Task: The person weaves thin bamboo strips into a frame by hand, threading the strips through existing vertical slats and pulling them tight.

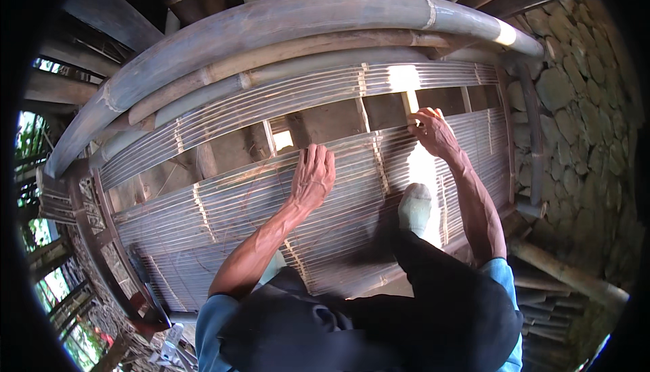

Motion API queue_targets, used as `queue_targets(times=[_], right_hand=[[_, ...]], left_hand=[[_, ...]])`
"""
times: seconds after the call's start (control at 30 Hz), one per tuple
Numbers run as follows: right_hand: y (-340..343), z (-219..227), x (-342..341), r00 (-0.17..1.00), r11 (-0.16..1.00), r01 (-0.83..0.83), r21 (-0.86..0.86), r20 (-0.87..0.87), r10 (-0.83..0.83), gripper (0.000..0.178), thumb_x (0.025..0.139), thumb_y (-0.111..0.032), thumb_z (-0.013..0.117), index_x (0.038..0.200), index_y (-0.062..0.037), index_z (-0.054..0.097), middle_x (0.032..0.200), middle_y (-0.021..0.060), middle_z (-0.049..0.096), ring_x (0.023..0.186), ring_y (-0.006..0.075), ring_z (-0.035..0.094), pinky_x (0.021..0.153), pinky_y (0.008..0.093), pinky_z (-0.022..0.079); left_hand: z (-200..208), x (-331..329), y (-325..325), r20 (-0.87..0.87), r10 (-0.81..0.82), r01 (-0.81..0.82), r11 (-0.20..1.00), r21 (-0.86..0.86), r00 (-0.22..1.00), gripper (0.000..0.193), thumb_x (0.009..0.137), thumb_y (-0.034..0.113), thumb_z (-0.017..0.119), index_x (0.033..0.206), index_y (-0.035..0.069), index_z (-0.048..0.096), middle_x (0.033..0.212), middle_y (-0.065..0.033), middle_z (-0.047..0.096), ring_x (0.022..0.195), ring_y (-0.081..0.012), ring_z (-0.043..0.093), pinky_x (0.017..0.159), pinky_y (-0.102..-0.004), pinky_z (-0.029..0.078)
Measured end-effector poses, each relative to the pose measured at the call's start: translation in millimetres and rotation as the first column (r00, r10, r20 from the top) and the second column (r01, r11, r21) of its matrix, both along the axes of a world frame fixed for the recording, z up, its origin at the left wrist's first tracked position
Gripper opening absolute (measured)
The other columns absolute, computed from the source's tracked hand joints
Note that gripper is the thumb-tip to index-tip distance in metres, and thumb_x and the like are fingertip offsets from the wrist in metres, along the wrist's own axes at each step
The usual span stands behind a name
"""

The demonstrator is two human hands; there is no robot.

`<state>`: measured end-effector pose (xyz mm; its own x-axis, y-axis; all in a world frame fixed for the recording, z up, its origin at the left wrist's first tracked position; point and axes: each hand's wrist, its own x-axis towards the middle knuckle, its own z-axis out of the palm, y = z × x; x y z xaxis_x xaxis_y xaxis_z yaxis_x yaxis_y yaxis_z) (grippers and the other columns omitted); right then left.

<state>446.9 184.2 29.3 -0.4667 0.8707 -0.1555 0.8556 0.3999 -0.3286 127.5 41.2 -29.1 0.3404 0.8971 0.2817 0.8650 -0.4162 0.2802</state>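
Note:
Before me lies a bamboo slatted platform (338, 206) made of thin parallel strips, with a long open gap across its far part. My left hand (314, 172) is at the gap's near edge, fingers together and bent over the outermost bamboo strip (365, 135); its fingertips are partly hidden. Farther right, my right hand (435, 132) has its fingers curled in on the same strip's edge, beside a sunlit crosspiece (410, 102). Light-coloured ties (204, 211) run across the strips in rows.
Thick bamboo poles (325, 13) border the platform's far side. My sock-covered foot (415, 209) rests on the strips between my arms. A stone wall (575, 108) stands at right. More bamboo poles lie lower right, and a dark frame (95, 236) edges the left.

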Motion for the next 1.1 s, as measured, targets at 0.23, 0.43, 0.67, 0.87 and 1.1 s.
queue_targets(times=[0.23, 0.43, 0.67, 0.87, 1.1], right_hand=[[43, -20, 6, 0.978, 0.977, -0.208, -0.051, -0.035, 0.207, 0.018, 0.079, -0.023, 0.078, 0.083, -0.0056, 0.076, 0.094, 0.0104, 0.06, 0.1, 0.0281, 0.051, 0.091, 0.0402, 0.043], [32, -8, -22, 0.946, 0.987, 0.016, 0.16, -0.322, 0.037, 0.014, 0.086, -0.019, 0.076, 0.09, -0.005, 0.075, 0.104, 0.0101, 0.061, 0.1, 0.0274, 0.062, 0.083, 0.0404, 0.054], [23, -30, -21, 0.89, 0.898, -0.329, -0.293, -0.414, 0.191, 0.022, 0.09, -0.022, 0.075, 0.092, -0.0003, 0.073, 0.081, 0.0162, 0.07, 0.079, 0.0312, 0.068, 0.073, 0.0414, 0.057], [23, -47, -15, 0.841, 0.902, -0.354, -0.248, -0.505, 0.192, 0.022, 0.09, -0.02, 0.076, 0.087, 0.0013, 0.074, 0.08, 0.0162, 0.07, 0.076, 0.0321, 0.068, 0.071, 0.0424, 0.056], [19, -43, -21, 0.85, 0.89, -0.287, -0.353, -0.523, 0.067, 0.022, 0.089, -0.02, 0.076, 0.089, 0.002, 0.075, 0.081, 0.0187, 0.068, 0.076, 0.0336, 0.066, 0.07, 0.0436, 0.054]], left_hand=[[2, 6, -4, 0.153, 0.083, -0.085, 0.996, 0.005, 0.985, 0.018, 0.083, 0.008, 0.067, 0.097, -0.001, 0.06, 0.095, -0.0129, 0.054, 0.095, -0.0288, 0.054, 0.084, -0.0441, 0.049], [6, 12, -10, 0.207, 0.123, -0.115, 0.992, -0.053, 0.971, 0.016, 0.083, 0.003, 0.07, 0.098, 0.0, 0.063, 0.097, -0.0108, 0.056, 0.095, -0.0293, 0.055, 0.083, -0.0452, 0.049], [10, 31, -10, -0.251, 0.253, -0.293, 0.946, -0.137, 0.934, 0.016, 0.09, 0.01, 0.064, 0.101, 0.001, 0.056, 0.101, -0.0167, 0.052, 0.097, -0.0327, 0.051, 0.08, -0.0461, 0.046], [29, 44, -11, -0.031, 0.625, -0.544, 0.652, -0.528, 0.78, 0.019, 0.095, 0.01, 0.058, 0.104, -0.005, 0.051, 0.096, -0.0251, 0.06, 0.082, -0.0429, 0.063, 0.071, -0.0511, 0.049], [117, 32, -31, -0.054, 0.54, -0.383, 0.52, -0.763, 0.84, 0.027, 0.102, 0.021, 0.054, 0.093, -0.002, 0.065, 0.086, -0.0215, 0.067, 0.085, -0.0416, 0.067, 0.077, -0.048, 0.051]])
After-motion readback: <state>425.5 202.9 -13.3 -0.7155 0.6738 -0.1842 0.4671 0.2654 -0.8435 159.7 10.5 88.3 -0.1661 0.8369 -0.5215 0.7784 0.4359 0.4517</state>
